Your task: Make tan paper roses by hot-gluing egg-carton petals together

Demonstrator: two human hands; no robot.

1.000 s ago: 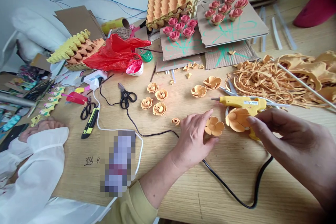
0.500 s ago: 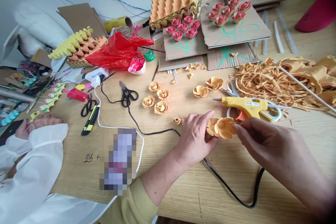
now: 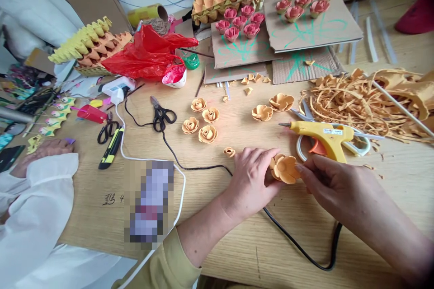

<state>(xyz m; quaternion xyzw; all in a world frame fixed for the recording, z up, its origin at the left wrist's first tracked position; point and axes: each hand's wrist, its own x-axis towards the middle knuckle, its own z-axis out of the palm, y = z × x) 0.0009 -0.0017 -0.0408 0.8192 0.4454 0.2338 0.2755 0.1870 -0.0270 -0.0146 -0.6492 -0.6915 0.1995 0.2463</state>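
Between my hands is an orange paper flower (image 3: 283, 168) with broad cupped petals, its open centre facing up. My left hand (image 3: 251, 175) grips its left side, with thumb below and fingers above. My right hand (image 3: 327, 185) pinches the right petal edge between thumb and fingertips. Whether a second petal layer lies underneath is hidden. Just left of my fingers lies a small rolled flower centre (image 3: 229, 151). Behind my right hand rests a yellow glue gun (image 3: 323, 135), its nozzle pointing left, on white-handled scissors (image 3: 359, 146).
Several rolled orange flowers (image 3: 208, 133) and two open ones (image 3: 262, 113) lie beyond my hands. Orange scraps (image 3: 342, 104) heap up at right. Pink flowers (image 3: 239, 22) stand on cardboard behind. A black cord (image 3: 291, 239) crosses beneath my wrists. A co-worker's white sleeve (image 3: 50, 180) is at left.
The two petal pieces, earlier side by side between my hands, now overlap as one flower. My right hand has shifted slightly left and down, and the view has moved a little.
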